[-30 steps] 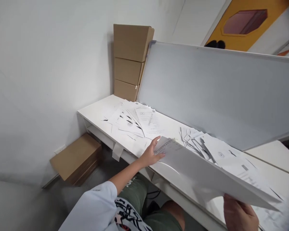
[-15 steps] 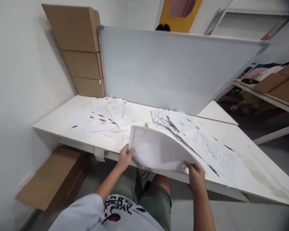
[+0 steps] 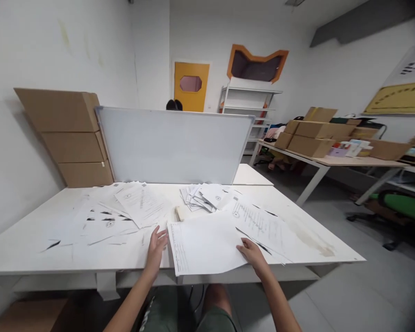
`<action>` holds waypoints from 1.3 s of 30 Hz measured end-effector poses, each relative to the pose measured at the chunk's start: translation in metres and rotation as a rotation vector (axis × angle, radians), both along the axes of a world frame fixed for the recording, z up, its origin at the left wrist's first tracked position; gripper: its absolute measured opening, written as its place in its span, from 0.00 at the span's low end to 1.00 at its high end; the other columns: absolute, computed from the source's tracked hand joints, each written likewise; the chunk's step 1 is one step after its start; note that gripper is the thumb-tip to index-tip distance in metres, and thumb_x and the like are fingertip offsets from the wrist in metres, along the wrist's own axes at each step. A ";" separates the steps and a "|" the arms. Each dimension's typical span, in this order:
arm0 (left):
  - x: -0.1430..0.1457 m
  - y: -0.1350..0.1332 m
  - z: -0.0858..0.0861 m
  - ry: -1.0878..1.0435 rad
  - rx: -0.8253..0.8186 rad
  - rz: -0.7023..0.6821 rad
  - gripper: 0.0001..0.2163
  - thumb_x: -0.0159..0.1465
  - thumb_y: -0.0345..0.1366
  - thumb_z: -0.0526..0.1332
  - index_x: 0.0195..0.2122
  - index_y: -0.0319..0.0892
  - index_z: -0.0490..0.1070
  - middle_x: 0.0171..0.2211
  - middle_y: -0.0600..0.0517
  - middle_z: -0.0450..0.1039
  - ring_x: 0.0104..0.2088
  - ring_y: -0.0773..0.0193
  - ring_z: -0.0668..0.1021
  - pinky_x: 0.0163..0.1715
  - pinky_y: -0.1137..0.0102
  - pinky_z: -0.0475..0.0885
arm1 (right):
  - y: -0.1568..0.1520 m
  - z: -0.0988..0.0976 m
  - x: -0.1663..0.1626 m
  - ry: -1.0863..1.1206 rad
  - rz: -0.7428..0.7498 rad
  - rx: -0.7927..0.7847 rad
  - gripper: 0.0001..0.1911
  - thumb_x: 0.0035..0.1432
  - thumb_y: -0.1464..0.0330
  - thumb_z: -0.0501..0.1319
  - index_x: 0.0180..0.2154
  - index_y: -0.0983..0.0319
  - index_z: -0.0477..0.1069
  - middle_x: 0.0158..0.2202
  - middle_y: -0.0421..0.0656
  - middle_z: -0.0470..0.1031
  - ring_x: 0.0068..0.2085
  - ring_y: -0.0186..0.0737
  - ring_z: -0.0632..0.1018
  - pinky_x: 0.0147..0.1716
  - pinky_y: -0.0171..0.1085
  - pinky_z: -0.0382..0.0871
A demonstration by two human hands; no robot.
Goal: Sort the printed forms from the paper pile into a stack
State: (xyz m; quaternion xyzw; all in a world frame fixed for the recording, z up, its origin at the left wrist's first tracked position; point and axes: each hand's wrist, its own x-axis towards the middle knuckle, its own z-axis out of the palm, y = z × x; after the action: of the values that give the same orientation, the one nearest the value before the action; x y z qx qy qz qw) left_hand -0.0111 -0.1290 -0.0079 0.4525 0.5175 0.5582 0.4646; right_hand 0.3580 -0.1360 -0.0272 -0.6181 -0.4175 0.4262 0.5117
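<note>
A large white sheet of paper [image 3: 205,246] with print along its left edge lies over the front edge of the white table [image 3: 31,246]. My right hand [image 3: 251,253] pinches the sheet at its right side. Just off its left edge is my left hand [image 3: 156,249], fingers apart and holding nothing. Printed papers [image 3: 141,205] are spread on the left of the table. To the right lie more printed sheets [image 3: 263,226] and a loose pile of smaller papers [image 3: 202,196]. A small beige block [image 3: 179,213] sits behind the sheet.
A whiteboard [image 3: 176,147] stands upright along the table's back edge. Stacked cardboard boxes [image 3: 79,147] rise at the back left. Off to the right, another table [image 3: 335,159] carries boxes, and a green chair [image 3: 397,207] is near it. A cardboard box [image 3: 31,316] is under the table at left.
The view has tilted up and shows more of the room. My left hand has let go of the sheet's left edge. The sheet, curved and raised before, now lies flatter.
</note>
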 end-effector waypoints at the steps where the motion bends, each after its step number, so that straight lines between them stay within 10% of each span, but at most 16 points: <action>1: 0.003 0.018 0.002 0.083 0.040 0.000 0.29 0.64 0.45 0.57 0.64 0.42 0.56 0.59 0.38 0.68 0.58 0.52 0.74 0.56 0.58 0.70 | 0.003 -0.001 0.003 0.020 -0.008 -0.002 0.17 0.34 0.60 0.66 0.30 0.61 0.75 0.28 0.43 0.80 0.34 0.51 0.79 0.35 0.41 0.70; 7: 0.014 0.089 -0.002 0.731 0.333 -0.179 0.24 0.64 0.34 0.54 0.62 0.40 0.63 0.64 0.41 0.64 0.66 0.54 0.65 0.66 0.54 0.57 | -0.002 -0.011 0.013 0.148 -0.020 0.000 0.14 0.35 0.62 0.66 0.28 0.61 0.75 0.29 0.43 0.81 0.33 0.50 0.80 0.35 0.41 0.70; 14: 0.015 0.093 -0.013 1.067 0.360 -0.317 0.28 0.66 0.32 0.51 0.69 0.41 0.55 0.71 0.43 0.51 0.68 0.50 0.60 0.66 0.53 0.56 | 0.000 -0.014 0.010 0.196 -0.058 0.050 0.18 0.35 0.62 0.68 0.32 0.60 0.77 0.32 0.43 0.82 0.36 0.50 0.81 0.38 0.42 0.72; 25: 0.016 0.110 -0.021 1.063 0.460 -0.219 0.23 0.67 0.36 0.49 0.63 0.38 0.63 0.63 0.41 0.65 0.64 0.52 0.67 0.64 0.55 0.61 | -0.003 -0.005 0.011 0.344 -0.190 0.041 0.22 0.35 0.61 0.70 0.36 0.60 0.77 0.33 0.44 0.82 0.36 0.52 0.80 0.37 0.43 0.73; 39: 0.013 0.124 -0.020 1.119 0.498 -0.256 0.26 0.66 0.37 0.50 0.66 0.40 0.61 0.69 0.43 0.57 0.66 0.48 0.64 0.62 0.51 0.64 | 0.002 -0.001 0.001 0.309 -0.189 0.122 0.24 0.38 0.55 0.70 0.38 0.58 0.74 0.40 0.46 0.81 0.40 0.53 0.79 0.40 0.45 0.72</action>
State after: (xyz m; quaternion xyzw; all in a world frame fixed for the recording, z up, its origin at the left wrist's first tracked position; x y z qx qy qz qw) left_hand 0.0022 -0.0055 -0.0278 0.8294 0.4785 0.2803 0.0669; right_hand 0.3594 -0.1343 -0.0279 -0.5496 -0.2992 0.4398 0.6442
